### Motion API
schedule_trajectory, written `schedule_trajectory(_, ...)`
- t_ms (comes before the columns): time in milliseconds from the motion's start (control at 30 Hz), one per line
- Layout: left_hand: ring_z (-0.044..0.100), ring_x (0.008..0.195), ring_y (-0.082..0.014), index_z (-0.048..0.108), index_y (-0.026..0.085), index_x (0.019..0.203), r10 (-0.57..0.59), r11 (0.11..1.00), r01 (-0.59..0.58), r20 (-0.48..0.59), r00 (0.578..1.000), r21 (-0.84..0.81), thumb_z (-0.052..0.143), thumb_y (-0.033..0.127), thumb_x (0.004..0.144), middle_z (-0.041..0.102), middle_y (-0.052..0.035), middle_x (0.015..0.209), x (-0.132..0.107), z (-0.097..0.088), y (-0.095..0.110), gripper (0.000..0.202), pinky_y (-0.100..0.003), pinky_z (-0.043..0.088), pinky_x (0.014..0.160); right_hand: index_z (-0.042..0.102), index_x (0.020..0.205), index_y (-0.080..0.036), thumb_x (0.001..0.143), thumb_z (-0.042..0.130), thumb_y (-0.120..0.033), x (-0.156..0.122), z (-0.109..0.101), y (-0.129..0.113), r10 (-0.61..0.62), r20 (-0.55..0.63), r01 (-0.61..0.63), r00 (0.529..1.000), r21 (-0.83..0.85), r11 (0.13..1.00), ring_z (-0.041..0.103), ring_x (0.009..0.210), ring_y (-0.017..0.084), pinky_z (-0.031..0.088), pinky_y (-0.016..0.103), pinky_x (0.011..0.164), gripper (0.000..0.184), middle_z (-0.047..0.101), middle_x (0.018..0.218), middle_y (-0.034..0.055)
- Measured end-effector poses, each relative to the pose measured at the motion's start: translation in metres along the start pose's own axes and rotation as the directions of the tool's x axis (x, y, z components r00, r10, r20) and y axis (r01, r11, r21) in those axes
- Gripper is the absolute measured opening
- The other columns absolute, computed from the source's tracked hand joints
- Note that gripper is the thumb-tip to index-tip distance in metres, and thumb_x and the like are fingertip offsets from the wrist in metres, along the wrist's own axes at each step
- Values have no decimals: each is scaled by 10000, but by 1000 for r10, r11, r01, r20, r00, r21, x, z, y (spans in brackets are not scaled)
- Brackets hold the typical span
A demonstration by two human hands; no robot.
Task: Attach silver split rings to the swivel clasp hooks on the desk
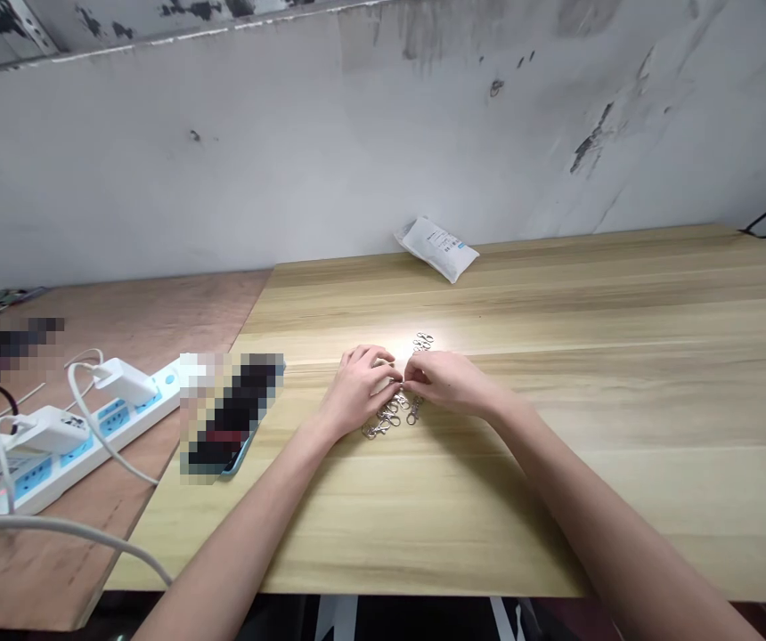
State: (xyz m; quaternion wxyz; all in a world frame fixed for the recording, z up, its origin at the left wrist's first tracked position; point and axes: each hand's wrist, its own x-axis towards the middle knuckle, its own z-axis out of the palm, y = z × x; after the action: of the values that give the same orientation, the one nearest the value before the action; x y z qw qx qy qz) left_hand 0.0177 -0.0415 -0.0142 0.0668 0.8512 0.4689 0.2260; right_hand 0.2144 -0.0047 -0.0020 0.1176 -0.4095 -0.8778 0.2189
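My left hand [364, 385] and my right hand [448, 378] meet fingertip to fingertip low over the wooden table. Both are closed in a pinch. Whatever is between the fingertips is too small and too covered to make out. Just below my left fingers lies a loose cluster of silver lobster clasps [387, 418] with rings. Another metal clasp [413, 411] lies under my right hand, on its near side. Beyond the right knuckles sits a smaller group of silver clasps [423, 339], partly hidden by that hand.
A white plastic packet [440, 249] lies at the table's back by the wall. To the left is a phone [240, 414], blurred out. Farther left, a white power strip [156, 405] with chargers and cables rests on a brown board [122, 312].
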Motion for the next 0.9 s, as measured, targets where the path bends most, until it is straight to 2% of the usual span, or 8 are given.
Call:
schedule_trajectory(133, 501, 1170, -245, 706, 238, 932, 11, 999, -10, -16, 1000, 43, 549, 294, 931, 629, -62, 1170, 0, 0, -2, 166, -420, 384, 958, 651, 792, -209, 886, 556, -283, 1, -2, -1, 17, -26, -14, 1000, 116, 993, 564, 662, 152, 343, 256, 586, 153, 690, 780, 32)
schedule_trajectory(233, 505, 1159, -238, 704, 244, 923, 21, 998, -19, -38, 999, 53, 538, 277, 934, 632, -55, 1159, 0, -1, -2, 169, -414, 375, 956, 662, 815, -184, 883, 558, -307, 2, -3, 1, 16, -76, 8, 997, 304, 953, 559, 671, 148, 382, 262, 609, 174, 684, 786, 42)
schedule_trajectory(333, 512, 1150, -228, 697, 249, 912, 6, 999, -4, -64, 998, 39, 550, 257, 918, 635, -43, 1149, -1, -2, 0, 147, -406, 366, 957, 675, 842, -159, 853, 583, -348, 4, -2, 1, 29, -127, 45, 991, 545, 837, 583, 698, 151, 432, 270, 627, 211, 686, 801, 52)
schedule_trajectory(467, 517, 1148, -233, 686, 239, 861, -32, 999, 35, -88, 996, 32, 578, 258, 895, 642, -40, 1145, -1, -5, 1, 114, -407, 360, 957, 658, 1012, -152, 805, 637, -383, 4, -1, -1, 101, -80, -7, 992, 748, 663, 524, 569, 109, 402, 233, 486, 311, 674, 789, 37)
schedule_trajectory(567, 524, 1136, -235, 675, 226, 813, -39, 998, 43, -113, 993, 35, 612, 258, 873, 648, -36, 1128, -1, -7, 2, 93, -406, 359, 949, 644, 1038, -159, 778, 678, -377, 3, -3, -2, 120, -48, -32, 992, 809, 587, 468, 525, 80, 397, 220, 464, 341, 663, 789, 25)
schedule_trajectory(733, 539, 1112, -224, 657, 214, 791, -53, 997, 60, -165, 985, 38, 612, 243, 877, 655, -30, 1112, -1, -10, 3, 102, -396, 361, 943, 678, 965, -165, 710, 757, -353, 0, -10, -2, 155, 16, -91, 988, 864, 495, 487, 579, 73, 439, 225, 528, 327, 663, 838, 29)
schedule_trajectory(900, 549, 1090, -230, 683, 244, 921, -45, 998, 52, -221, 974, 26, 653, 289, 860, 645, -45, 1142, 0, -13, 3, 81, -397, 371, 929, 695, 904, -166, 662, 802, -350, 2, -5, -3, 210, 24, -112, 977, 901, 419, 477, 569, 69, 408, 221, 505, 322, 644, 796, 16)
